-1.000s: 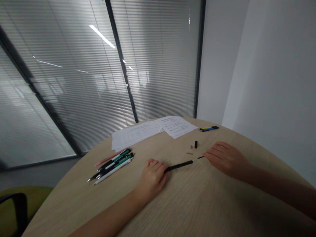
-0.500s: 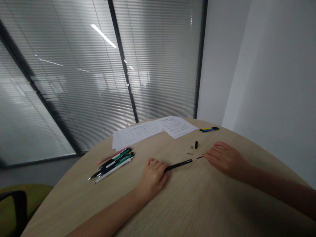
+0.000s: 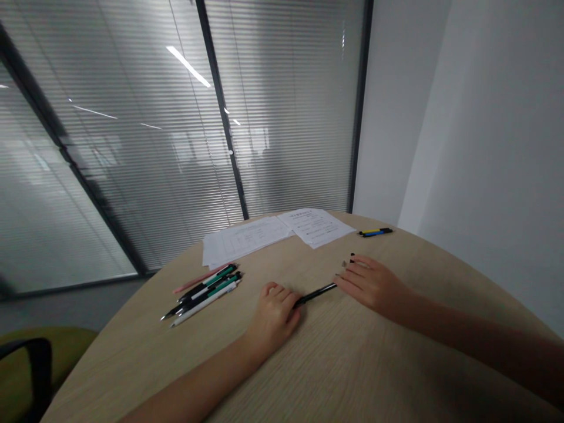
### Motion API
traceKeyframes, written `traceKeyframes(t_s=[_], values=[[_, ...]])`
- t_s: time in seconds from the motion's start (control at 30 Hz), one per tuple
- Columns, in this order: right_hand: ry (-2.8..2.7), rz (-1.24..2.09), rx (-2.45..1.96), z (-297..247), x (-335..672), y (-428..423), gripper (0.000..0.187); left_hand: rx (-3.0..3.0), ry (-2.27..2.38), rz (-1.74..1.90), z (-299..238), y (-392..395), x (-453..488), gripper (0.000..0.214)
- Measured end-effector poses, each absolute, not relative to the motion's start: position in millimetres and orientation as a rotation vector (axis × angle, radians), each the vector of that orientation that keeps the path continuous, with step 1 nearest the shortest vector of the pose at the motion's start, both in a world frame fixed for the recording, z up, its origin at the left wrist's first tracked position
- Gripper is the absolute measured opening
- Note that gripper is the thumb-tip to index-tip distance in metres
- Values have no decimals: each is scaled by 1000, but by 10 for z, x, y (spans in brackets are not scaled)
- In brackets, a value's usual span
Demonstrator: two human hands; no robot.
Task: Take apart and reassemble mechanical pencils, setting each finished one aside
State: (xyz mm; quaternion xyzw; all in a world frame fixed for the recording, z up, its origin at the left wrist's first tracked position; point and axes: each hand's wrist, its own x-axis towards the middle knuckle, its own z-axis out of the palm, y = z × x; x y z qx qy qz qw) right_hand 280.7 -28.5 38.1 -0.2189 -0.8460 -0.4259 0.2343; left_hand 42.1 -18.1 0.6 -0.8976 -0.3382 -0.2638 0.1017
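Observation:
My left hand (image 3: 275, 314) rests on the round wooden table (image 3: 335, 364), fingers curled round the near end of a black pen barrel (image 3: 315, 294) that lies flat. My right hand (image 3: 372, 283) lies palm down just beyond the barrel's far end, fingers stretched toward it and the small parts there. A tiny black cap (image 3: 352, 256) and a small grey piece (image 3: 344, 263) peek out at its fingertips; anything beneath the hand is hidden.
A bunch of green, black and white pens (image 3: 203, 293) with a pink one lies to the left. Printed sheets (image 3: 264, 232) sit at the far edge, a yellow and blue pen pair (image 3: 375, 232) to their right. A chair (image 3: 30, 370) stands at lower left.
My right hand drew a thin black refill out of the barrel, then slid left over the small parts; the refill is no longer seen. The left hand stayed put.

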Motion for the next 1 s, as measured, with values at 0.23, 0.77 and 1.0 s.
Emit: traceKeyframes(t_s=[0.23, 0.77, 1.0], values=[[-2193, -1069, -623, 334, 2850, -131, 25, -2668, -1191, -908, -60, -90, 390, 17], [-2263, -503, -1240, -303, 2944, 223, 19, -2568, -1144, -811, -34, -80, 386, 17], [-2069, -333, -1187, -327, 2950, 169, 15, -2431, -1156, -538, -7, 7, 289, 16]])
